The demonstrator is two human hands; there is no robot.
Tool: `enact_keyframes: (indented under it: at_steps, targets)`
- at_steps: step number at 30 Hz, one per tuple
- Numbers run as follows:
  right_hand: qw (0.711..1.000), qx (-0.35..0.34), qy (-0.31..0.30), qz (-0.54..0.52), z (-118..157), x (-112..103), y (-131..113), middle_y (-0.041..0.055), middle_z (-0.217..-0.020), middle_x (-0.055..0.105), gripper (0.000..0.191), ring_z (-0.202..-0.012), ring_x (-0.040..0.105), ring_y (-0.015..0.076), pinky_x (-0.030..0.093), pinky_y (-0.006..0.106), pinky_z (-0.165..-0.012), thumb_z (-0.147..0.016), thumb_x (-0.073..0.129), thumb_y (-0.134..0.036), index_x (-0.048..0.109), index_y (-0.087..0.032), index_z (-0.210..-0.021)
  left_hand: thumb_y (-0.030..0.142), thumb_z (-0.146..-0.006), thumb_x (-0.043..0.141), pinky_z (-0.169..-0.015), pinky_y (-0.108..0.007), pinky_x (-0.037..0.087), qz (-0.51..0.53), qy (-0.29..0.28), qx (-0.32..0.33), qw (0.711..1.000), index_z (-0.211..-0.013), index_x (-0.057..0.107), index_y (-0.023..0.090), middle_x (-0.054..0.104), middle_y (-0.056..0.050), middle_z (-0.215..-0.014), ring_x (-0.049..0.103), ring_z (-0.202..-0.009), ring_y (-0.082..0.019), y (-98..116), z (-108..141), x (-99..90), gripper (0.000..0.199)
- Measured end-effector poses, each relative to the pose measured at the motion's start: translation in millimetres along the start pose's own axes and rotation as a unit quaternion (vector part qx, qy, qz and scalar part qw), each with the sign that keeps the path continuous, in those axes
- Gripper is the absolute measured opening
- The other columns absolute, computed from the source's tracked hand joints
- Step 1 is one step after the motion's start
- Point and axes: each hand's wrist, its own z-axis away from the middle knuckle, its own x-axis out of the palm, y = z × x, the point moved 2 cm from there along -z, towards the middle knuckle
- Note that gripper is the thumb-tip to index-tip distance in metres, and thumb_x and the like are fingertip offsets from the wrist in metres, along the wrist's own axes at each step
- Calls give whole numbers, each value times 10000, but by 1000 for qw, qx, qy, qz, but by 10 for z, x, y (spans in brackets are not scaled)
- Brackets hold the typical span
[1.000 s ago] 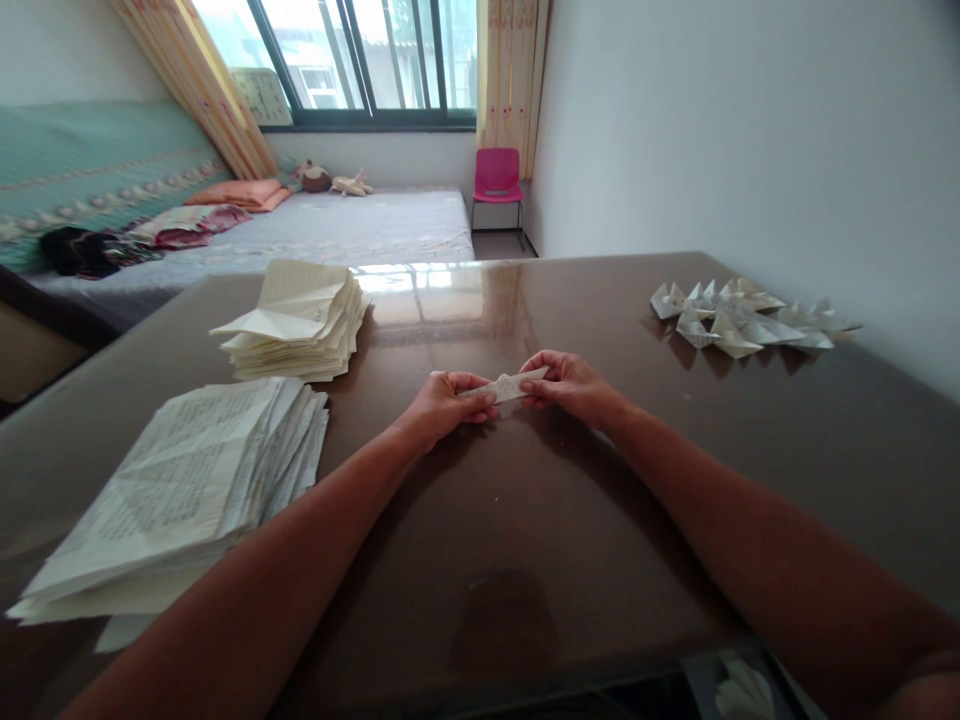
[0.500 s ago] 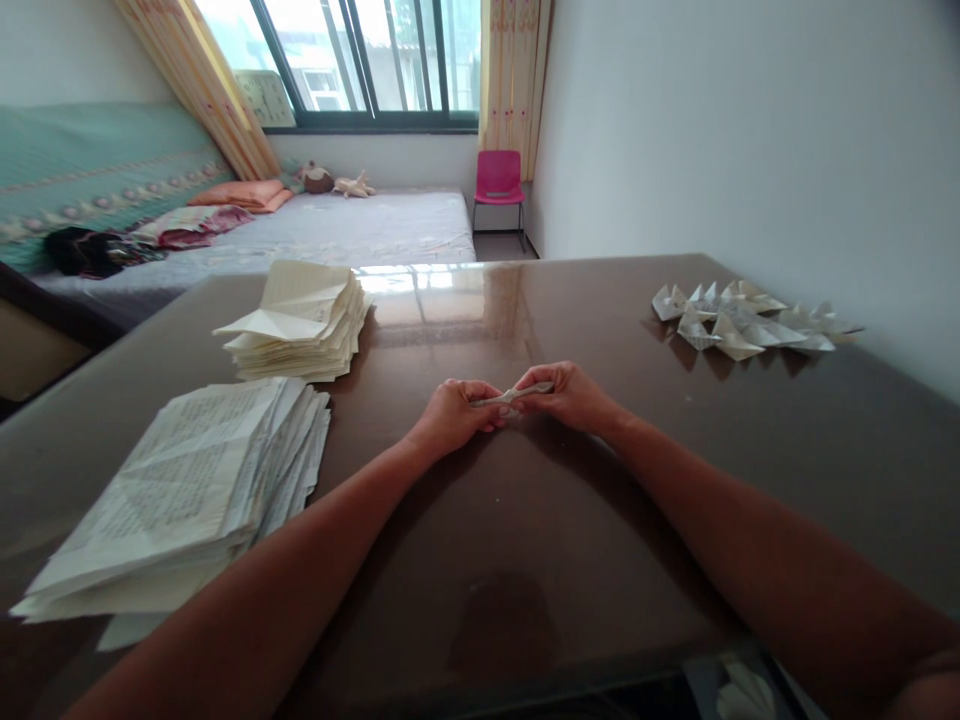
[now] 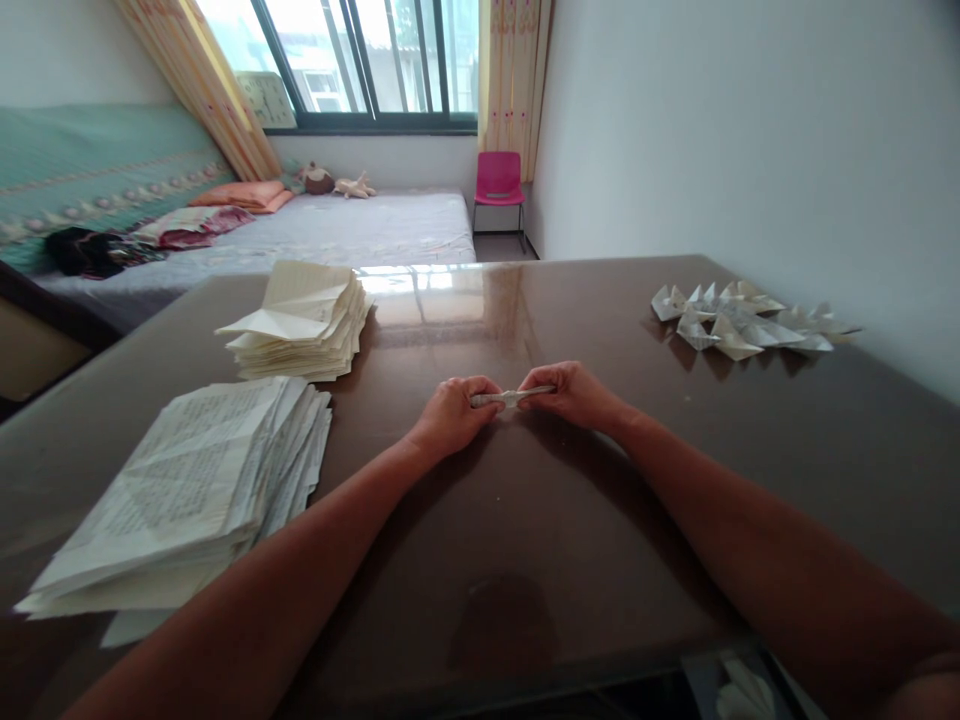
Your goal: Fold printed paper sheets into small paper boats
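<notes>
Both hands pinch a narrow folded piece of paper [image 3: 511, 399] just above the middle of the brown table [image 3: 495, 540]. My left hand [image 3: 459, 412] is closed on its left end, and my right hand [image 3: 568, 392] grips the right end. Between the fingertips shows a short pale stretch of the folds; the rest is covered by the fingers. To the left lies a thick pile of lined, written-on sheets [image 3: 176, 470], partly behind my left forearm. Farther back stands a stack of cream folded paper [image 3: 315, 310].
Several folded paper boats [image 3: 739, 320] cluster at the table's right side, near the white wall. Beyond the far edge are a bed [image 3: 405, 225] and a pink chair [image 3: 499, 180]. Some pale thing [image 3: 742, 690] shows below the near edge.
The hands have drawn slightly apart, and the folded paper between them lies straighter, with more of its middle showing. The paper piles and boats have stayed put.
</notes>
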Motion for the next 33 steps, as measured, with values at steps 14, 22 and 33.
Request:
enact_keyframes:
  at_steps: [14,22,33]
  targets:
    - [995,-50,7,84,3,-153,60,47,-1064,641,478,-944,580,197,472,275,-728,-703,735,-455,633,-224,-1108,255,-752,647,-729,-265,516,-11,-66,111,992,-1044,545,248,496,-35,-1129,577,-904,-158,-133,27,-104,309]
    - [962,-164,45,213,40,-151,-126,50,-875,650,194,-860,535,187,412,329,-841,-817,661,-426,750,-255,-840,169,-801,533,-845,-265,490,-31,-39,143,988,-843,636,215,521,-39,-1158,566,-995,-169,-81,49,-66,120]
    - [952,-115,19,283,118,-76,-226,33,-878,698,213,-833,573,174,390,271,-693,-885,573,-385,750,-267,-871,116,-805,503,-883,-265,446,-44,-44,175,983,-830,628,206,572,-25,-1013,574,-933,-156,-63,53,-34,156]
